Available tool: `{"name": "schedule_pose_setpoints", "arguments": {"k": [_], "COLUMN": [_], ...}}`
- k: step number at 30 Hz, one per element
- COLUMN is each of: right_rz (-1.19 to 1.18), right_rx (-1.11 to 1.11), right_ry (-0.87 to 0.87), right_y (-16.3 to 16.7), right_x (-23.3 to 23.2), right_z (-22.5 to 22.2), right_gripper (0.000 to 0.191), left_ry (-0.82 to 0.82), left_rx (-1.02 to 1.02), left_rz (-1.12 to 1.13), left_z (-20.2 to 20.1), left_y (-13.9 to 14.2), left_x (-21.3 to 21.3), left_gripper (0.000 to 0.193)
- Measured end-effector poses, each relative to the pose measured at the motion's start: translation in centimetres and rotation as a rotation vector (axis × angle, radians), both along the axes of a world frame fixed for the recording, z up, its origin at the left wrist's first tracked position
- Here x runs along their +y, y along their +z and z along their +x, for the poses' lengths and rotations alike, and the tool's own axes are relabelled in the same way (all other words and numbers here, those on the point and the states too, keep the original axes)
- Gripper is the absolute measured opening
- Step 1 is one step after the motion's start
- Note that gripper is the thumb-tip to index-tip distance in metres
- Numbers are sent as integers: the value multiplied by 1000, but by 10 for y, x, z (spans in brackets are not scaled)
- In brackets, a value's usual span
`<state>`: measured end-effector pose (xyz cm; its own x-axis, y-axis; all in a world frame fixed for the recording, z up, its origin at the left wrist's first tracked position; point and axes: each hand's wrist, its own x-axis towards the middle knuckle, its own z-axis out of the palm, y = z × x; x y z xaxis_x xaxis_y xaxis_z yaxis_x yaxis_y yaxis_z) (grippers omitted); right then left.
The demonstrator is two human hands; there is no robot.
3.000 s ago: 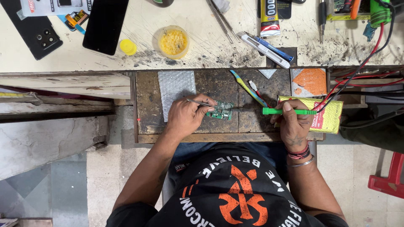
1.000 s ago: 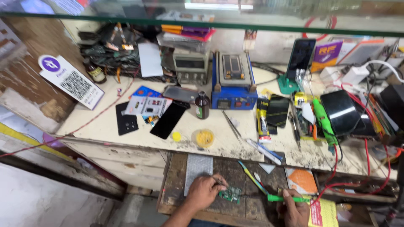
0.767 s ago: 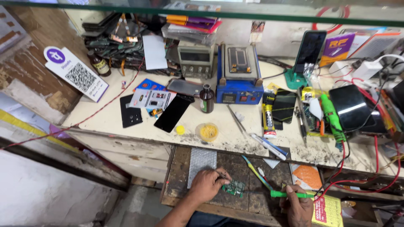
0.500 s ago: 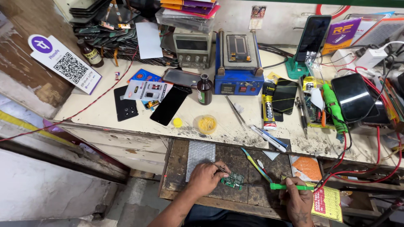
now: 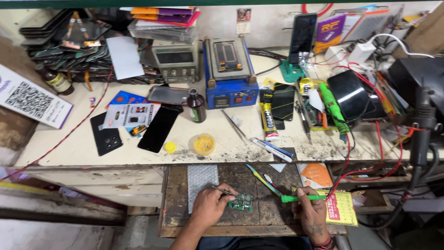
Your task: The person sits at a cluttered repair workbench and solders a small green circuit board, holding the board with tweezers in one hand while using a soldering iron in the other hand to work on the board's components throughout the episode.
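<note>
both hands (image 5: 210,206) low over board (image 5: 241,202)

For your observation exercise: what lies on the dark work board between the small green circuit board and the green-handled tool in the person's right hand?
In the head view, between the circuit board and the green-handled tool, only bare dark board shows.

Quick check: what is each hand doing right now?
Left hand: closed on tweezers, tips at the green circuit board.
Right hand: closed on a green-handled tool.
</note>
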<state>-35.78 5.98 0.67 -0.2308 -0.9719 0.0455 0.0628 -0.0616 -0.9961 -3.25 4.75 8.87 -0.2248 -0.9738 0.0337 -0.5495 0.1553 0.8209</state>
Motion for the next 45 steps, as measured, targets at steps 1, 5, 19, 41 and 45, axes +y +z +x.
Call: {"name": "schedule_pose_setpoints", "arguments": {"k": [1,5,19,41,45], "right_rz": [-10,17,76,59,34], "right_rx": [19,-15,-18,-49,-52], "right_ry": [-6,20,39,40,40], "right_y": [1,5,20,22,21], "right_x": [0,-3,-2,-1,-2], "right_z": [-1,-4,-14,-18,-19], "right_gripper": [27,24,27,28,28], "left_ry": [-1,-27,6,22,-31], "left_rx": [13,25,-31,-90,-45], "left_rz": [-14,-72,-61,95,34], "left_z": [-1,-4,-17,-18,-15], "left_y": [-2,-13,-41,-53,-67], "left_x": [-1,-4,-13,-17,-24], "left_gripper": [10,12,16,18,18]}}
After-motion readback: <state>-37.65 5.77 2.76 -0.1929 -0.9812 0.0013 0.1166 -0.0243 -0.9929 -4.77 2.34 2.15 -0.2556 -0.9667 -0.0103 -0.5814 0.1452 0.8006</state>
